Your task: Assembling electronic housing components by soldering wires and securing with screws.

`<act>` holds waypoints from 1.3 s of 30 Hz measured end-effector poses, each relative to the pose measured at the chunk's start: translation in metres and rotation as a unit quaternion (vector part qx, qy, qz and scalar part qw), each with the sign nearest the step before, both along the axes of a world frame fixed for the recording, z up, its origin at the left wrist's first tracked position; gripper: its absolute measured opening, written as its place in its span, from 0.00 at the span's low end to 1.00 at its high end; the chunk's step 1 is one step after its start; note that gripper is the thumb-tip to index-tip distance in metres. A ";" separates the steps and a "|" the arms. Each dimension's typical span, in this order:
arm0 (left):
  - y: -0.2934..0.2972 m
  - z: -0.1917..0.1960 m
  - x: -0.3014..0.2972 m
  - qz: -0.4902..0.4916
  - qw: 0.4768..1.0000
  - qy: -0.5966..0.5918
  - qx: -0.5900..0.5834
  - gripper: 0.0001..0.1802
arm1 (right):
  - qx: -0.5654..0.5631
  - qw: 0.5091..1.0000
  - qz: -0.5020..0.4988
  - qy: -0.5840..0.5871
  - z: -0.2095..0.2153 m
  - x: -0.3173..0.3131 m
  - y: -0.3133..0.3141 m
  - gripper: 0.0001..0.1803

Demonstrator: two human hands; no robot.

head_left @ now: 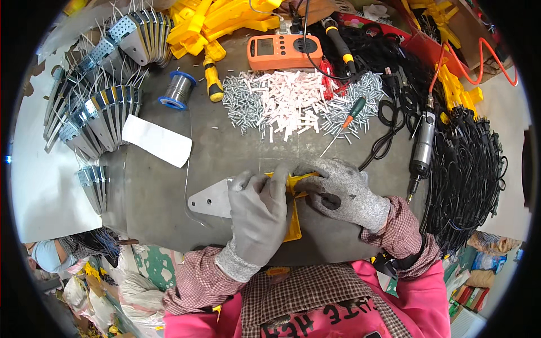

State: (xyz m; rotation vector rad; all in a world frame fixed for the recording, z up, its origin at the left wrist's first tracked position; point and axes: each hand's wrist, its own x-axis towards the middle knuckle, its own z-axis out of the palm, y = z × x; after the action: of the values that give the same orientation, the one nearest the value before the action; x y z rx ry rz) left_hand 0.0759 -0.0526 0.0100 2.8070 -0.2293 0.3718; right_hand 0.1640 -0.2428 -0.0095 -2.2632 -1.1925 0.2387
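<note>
Both my hands wear grey gloves and meet near the table's middle over a yellow plastic housing (293, 226). My left hand (256, 217) is closed, its thumb and fingers pressed on the upper left of the housing. From the other side, my right hand (348, 192) pinches the housing's upper end with bent fingers. A flat, tapered metal plate (212, 200) with two holes sticks out to the left from behind my left hand. Whether it joins the housing is hidden. A black cable (369, 160) runs up and right from behind my right hand.
Screws (242, 104) and white sleeves (290, 98) are heaped beyond my hands, with a screwdriver (350, 119) on them. Left are metal plates with wires (107, 115), a solder spool (177, 90) and white card (156, 141). Right are a power screwdriver (422, 143) and black cables (465, 174). An orange meter (284, 52) stands behind.
</note>
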 end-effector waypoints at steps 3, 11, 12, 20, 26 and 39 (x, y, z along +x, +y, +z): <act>-0.003 -0.007 0.000 0.042 0.998 0.040 -0.037 0.43 | 0.004 1.000 0.000 0.007 -0.006 0.000 -0.001 0.22; -0.007 -0.003 0.002 0.045 0.997 0.017 -0.066 0.42 | 0.024 1.000 0.003 -0.016 -0.013 -0.001 -0.005 0.23; -0.007 -0.004 0.002 0.042 0.997 0.018 -0.063 0.42 | 0.027 1.000 0.000 -0.016 -0.013 0.000 -0.005 0.23; -0.010 0.001 0.006 0.032 0.999 0.029 0.011 0.41 | 0.050 0.999 0.002 0.003 -0.006 -0.001 -0.004 0.27; 0.003 -0.004 -0.001 -0.038 0.999 -0.026 -0.026 0.30 | 0.033 0.998 0.049 -0.033 0.001 -0.001 -0.006 0.31; 0.009 0.001 -0.029 -0.135 0.990 0.027 0.040 0.30 | 0.033 0.997 0.010 0.062 0.010 -0.004 0.003 0.28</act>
State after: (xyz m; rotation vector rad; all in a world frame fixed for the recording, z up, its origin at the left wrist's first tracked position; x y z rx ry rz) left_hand 0.0473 -0.0434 0.0111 2.8071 -0.6155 0.2263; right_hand 0.1598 -0.2396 0.0002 -2.1470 -1.1431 0.3371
